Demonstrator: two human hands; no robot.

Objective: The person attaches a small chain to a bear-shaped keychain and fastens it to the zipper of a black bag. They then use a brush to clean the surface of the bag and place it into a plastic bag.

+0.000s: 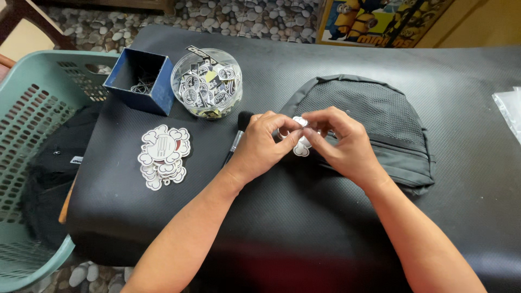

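Observation:
My left hand (pixel 260 144) and my right hand (pixel 342 144) meet over the front of a black bag with a mesh panel (pixel 374 116) that lies flat on the dark table (pixel 282 217). Between the fingertips of both hands is a small white cloud-shaped tag (pixel 301 146), partly hidden by the fingers. A stack of the same white cloud-shaped tags (pixel 163 154) lies to the left of my left hand. A black brush (pixel 239 133) lies just behind my left hand, its handle hidden by the hand.
A clear round tub of small black-and-white stickers (pixel 209 84) and an open blue box of metal pins (pixel 140 80) stand at the back left. A green plastic basket (pixel 32 108) with dark cloth inside stands off the table's left. Clear plastic bags (pixel 510 108) lie at the right edge.

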